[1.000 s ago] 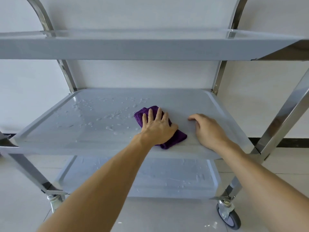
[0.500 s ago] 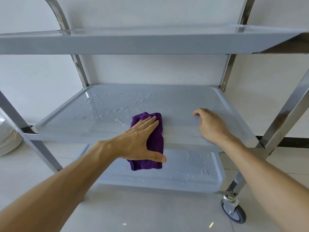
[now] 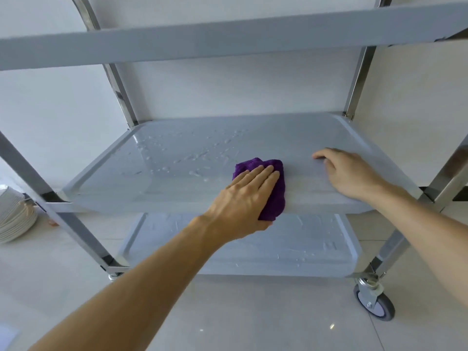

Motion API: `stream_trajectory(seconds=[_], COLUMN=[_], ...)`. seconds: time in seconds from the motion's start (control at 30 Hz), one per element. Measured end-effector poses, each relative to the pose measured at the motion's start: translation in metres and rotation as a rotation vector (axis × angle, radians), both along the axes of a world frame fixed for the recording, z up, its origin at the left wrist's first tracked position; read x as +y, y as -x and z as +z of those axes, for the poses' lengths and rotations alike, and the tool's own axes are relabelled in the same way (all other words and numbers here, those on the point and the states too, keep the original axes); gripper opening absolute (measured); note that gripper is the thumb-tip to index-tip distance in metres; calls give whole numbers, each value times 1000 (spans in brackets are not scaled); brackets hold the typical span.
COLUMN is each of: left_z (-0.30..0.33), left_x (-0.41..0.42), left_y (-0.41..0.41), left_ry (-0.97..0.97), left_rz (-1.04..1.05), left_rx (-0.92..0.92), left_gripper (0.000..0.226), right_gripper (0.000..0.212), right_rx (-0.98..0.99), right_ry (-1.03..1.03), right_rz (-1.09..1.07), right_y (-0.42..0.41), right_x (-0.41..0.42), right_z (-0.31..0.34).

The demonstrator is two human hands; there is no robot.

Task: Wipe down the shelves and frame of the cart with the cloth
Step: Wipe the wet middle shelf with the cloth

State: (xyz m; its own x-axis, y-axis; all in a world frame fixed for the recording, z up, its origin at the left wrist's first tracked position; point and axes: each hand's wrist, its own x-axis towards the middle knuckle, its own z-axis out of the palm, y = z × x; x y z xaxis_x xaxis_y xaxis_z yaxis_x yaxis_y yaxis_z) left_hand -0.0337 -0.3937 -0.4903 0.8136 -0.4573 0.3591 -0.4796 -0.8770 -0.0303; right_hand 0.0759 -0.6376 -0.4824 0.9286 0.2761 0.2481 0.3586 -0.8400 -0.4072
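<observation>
A three-tier cart with grey shelves and a shiny metal frame [image 3: 119, 92] fills the view. Its middle shelf [image 3: 177, 158] is wet with droplets across the left and back. A purple cloth [image 3: 274, 191] lies folded over the front lip of that shelf. My left hand [image 3: 243, 201] presses flat on the cloth, thumb under the edge. My right hand [image 3: 347, 173] rests on the bare shelf to the right, fingers curled, holding nothing. The bottom shelf [image 3: 291, 249] also shows water streaks. The top shelf [image 3: 202, 44] runs overhead.
A stack of white plates [image 3: 14, 214] sits on the floor at the left, beside the cart's leg. A grey caster wheel [image 3: 374, 300] stands at the front right. A white wall is close behind the cart. Pale tiled floor [image 3: 253, 320] lies below.
My left hand slid the cloth from the shelf's middle to its front lip, then shifted slightly right. My view moved nearer and lower. My right hand stayed on the shelf.
</observation>
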Motion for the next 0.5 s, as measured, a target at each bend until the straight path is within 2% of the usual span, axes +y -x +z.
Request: stream_trajectory(seconds=[0.23,0.37,0.5], left_z=[4,5,3], left_x=[114,112,76], left_y=[18,20,12], left_ry=[24,48,69], left_rz=[134,166,126], left_rx=[83,96,61], left_gripper=[106,109,112], right_gripper=[36,27,39], right_rx=[51,136,128], right_ry=[51,174,224], right_rz=[-79,-210,-149], right_y=[5,8,19], right_x=[5,40,86], right_z=[7,19,8])
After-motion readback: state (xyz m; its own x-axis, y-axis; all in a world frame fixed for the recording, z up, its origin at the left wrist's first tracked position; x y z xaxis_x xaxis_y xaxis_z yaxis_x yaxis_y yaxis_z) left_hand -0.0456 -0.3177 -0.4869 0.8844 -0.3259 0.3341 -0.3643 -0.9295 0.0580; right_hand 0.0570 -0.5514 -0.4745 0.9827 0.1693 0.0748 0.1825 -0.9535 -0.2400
